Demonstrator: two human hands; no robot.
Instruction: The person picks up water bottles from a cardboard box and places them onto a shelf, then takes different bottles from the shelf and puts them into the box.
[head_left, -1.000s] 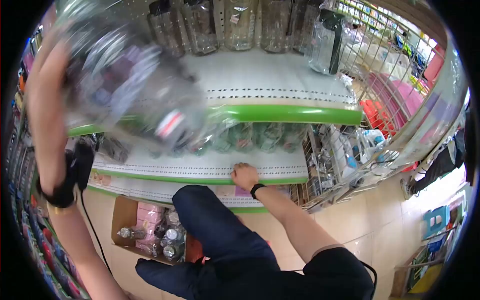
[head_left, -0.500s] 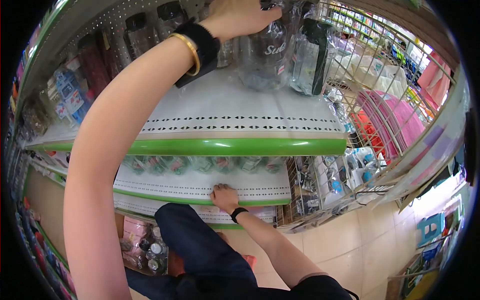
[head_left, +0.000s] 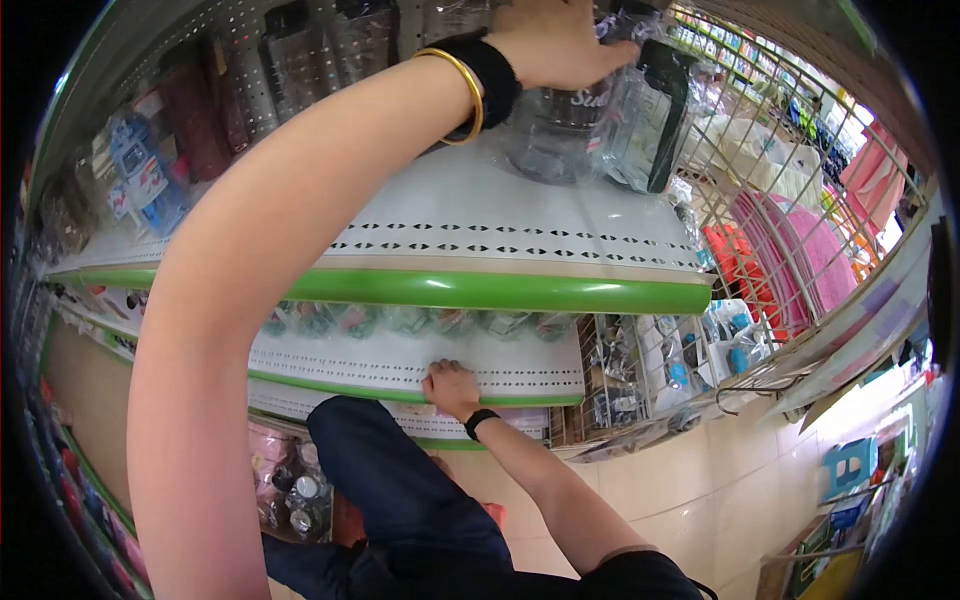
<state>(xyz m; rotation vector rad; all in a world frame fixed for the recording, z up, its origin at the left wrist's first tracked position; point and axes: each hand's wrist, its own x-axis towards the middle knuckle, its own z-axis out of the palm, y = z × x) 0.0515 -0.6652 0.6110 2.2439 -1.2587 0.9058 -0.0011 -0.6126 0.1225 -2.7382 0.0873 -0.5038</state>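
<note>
My left hand (head_left: pixel 555 45) reaches over the top of a clear bottle (head_left: pixel 555 140) with white lettering on the upper shelf. Its thumb points right, towards a wrapped clear bottle with a black strip (head_left: pixel 640 130). The other fingers are hidden or cut off by the frame's top, so a grip cannot be made out. Both bottles stand on the shelf near its right end. Lower down, my right hand (head_left: pixel 452 388) lies on the lower shelf (head_left: pixel 350 365) near its green edge, fingers stretched out and holding nothing.
More dark bottles (head_left: pixel 292 60) and a blue wrapped bottle (head_left: pixel 145 175) line the back. A green shelf edge (head_left: pixel 480 290) runs between my hands. Wire racks (head_left: pixel 780 200) with pink goods (head_left: pixel 800 245) stand at the right. Packed items (head_left: pixel 300 490) sit in a box by my leg.
My left hand has moved right across the top of the lettered bottle, towards the wrapped bottle beside it. The view has shifted slightly. My right hand stays on the lower shelf.
</note>
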